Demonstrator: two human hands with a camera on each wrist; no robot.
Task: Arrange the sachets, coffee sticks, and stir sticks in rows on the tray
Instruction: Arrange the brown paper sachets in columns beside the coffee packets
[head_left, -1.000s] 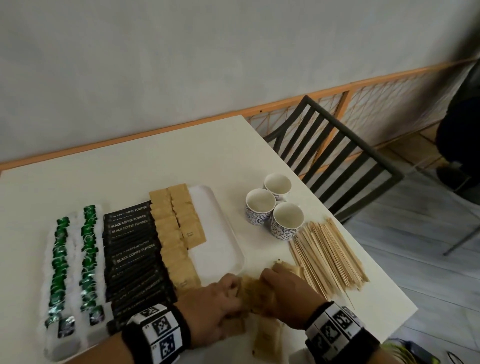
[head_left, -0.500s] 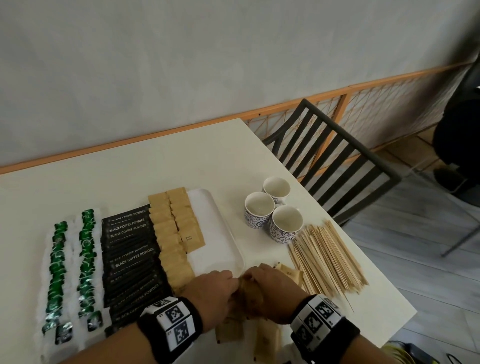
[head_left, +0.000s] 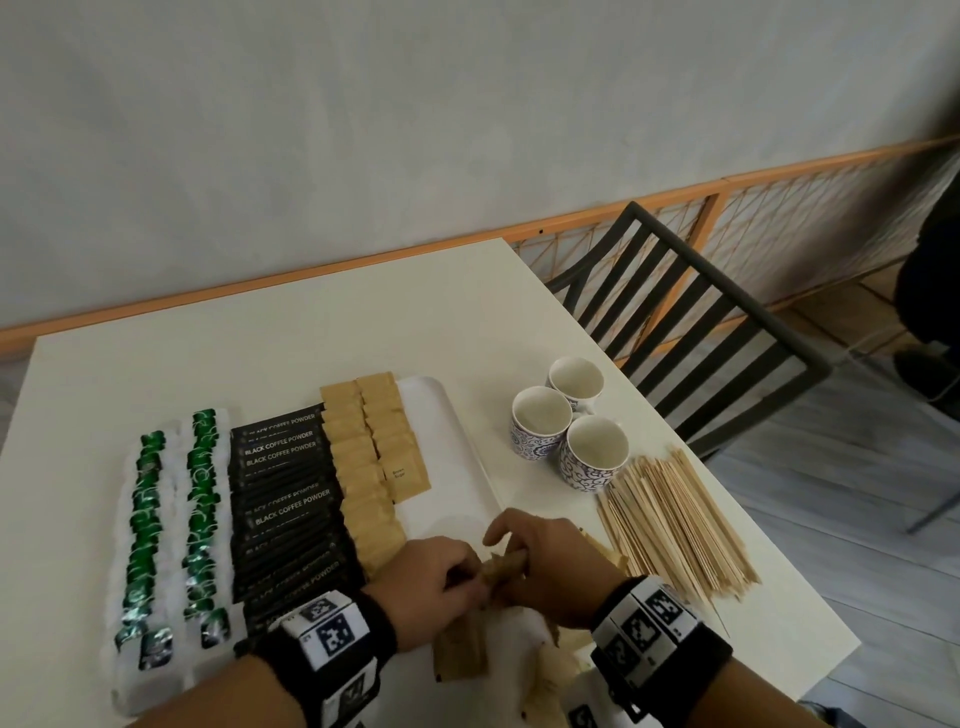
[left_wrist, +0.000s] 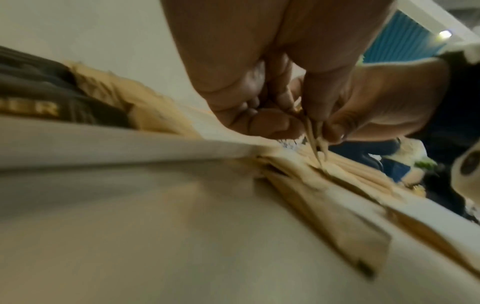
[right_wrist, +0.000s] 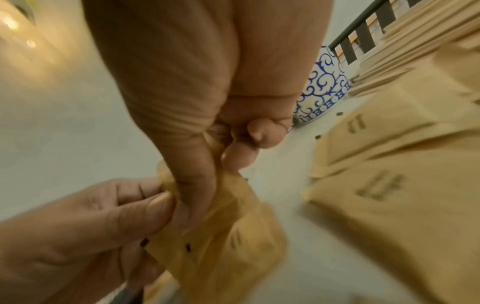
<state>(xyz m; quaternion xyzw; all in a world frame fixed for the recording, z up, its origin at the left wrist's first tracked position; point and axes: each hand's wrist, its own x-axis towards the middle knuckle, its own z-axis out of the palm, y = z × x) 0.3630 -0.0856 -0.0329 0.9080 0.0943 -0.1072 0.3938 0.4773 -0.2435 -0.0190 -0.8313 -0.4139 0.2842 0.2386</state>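
A: Which step are you on?

B: The brown-sachet rows, by my reading. Your left hand (head_left: 434, 584) and right hand (head_left: 553, 564) meet at the lower centre of the head view, just below the near edge of the tray (head_left: 457, 467). Both have fingers and thumb curled onto a small bunch of brown sachets (right_wrist: 221, 236); the right wrist view shows both thumbs pinching the paper.

A: What does the next move call for?

B: Probably squaring the bunch, then carrying it up the frame to lengthen the shorter brown row (head_left: 395, 436). You will want to lay each sachet overlapping the last one and keep the row parallel to the full brown row (head_left: 358, 478) on its left.

A: What does the tray hold?

B: From left to right: two rows of green-and-white sachets (head_left: 171, 525), a row of black coffee sticks (head_left: 288, 512), then the two brown rows. The strip at the tray's right is bare.

A: What is off the tray?

B: Loose brown sachets (head_left: 462, 652) lie on the tabletop (head_left: 260, 343) at the bottom edge. The stir sticks (head_left: 675, 525) lie in a heap at centre right, below three empty cups (head_left: 569, 421).
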